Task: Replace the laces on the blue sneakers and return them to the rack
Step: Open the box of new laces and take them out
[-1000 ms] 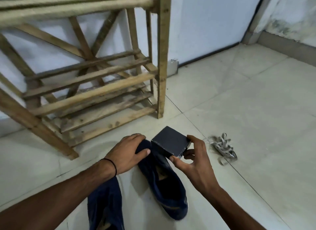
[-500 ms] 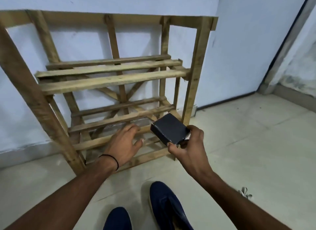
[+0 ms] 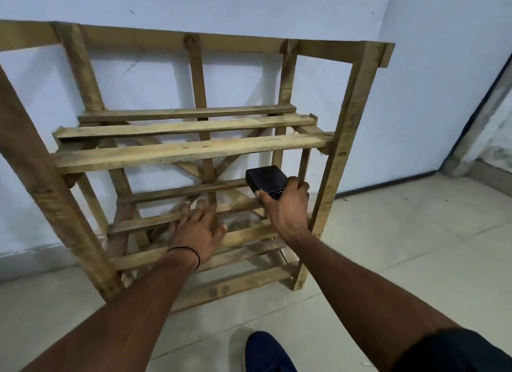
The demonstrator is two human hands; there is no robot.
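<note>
My right hand (image 3: 286,205) grips the black box (image 3: 266,181) at the rack (image 3: 191,153), left hand (image 3: 198,227) spread flat; judged next: shelve it.

Nothing can be read here, no text, label, brand, number or sign. The faces of the dark box (image 3: 266,179) gripped in the right hand (image 3: 285,208) look plain. The slats of the wooden rack (image 3: 191,153) show only grain and knots, and the blue sneaker (image 3: 266,352) at the near edge shows no visible mark.
</note>
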